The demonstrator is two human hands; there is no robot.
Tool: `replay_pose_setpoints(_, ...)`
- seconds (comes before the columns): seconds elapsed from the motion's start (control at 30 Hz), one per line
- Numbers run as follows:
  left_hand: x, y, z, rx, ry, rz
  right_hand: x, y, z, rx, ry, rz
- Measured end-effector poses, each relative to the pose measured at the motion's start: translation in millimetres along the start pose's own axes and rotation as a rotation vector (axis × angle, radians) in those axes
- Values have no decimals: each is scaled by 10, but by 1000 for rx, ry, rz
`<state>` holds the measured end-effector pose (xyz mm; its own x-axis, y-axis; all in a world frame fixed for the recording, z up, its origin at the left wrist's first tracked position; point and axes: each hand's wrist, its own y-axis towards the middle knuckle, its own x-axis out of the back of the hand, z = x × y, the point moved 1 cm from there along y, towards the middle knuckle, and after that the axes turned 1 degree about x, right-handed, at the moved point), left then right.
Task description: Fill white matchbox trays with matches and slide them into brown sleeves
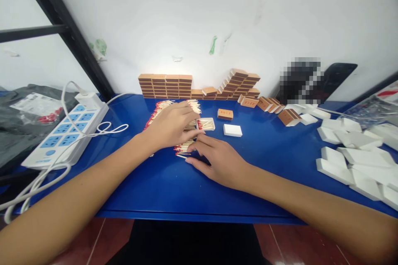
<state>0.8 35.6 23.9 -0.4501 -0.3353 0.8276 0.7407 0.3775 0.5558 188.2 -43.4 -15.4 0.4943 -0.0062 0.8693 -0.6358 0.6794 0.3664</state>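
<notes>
My left hand (171, 126) lies palm down over a pile of loose matches (157, 111), its fingers stretched out and its thumb beside an open matchbox tray (205, 124) filled with red-tipped matches. What its palm and fingertips touch underneath is hidden. Just to the front right, my right hand (219, 159) has its fingers bent, with a gap between thumb and forefinger. Those fingertips are at the near end of the pile, and another finger is close to the tray's front edge. A brown matchbox (225, 114) and a white tray (232, 130) rest right of the filled tray.
Brown matchboxes (164, 86) are stacked along the wall, with more boxes (270, 105) strewn to the right. White trays (351, 149) heap up at the far right. On the left lies a power strip (66, 128) with looping cables. A dark phone-like object (337, 80) leans against the wall.
</notes>
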Motion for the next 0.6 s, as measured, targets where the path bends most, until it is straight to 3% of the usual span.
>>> replay_pose_setpoints(0.27, 15, 11, -18, 6, 1, 21, 18, 31, 0, -40, 72, 56)
replay_pose_setpoints(0.6, 1, 6, -3, 15, 1, 42, 14, 62, 22, -87, -85, 153)
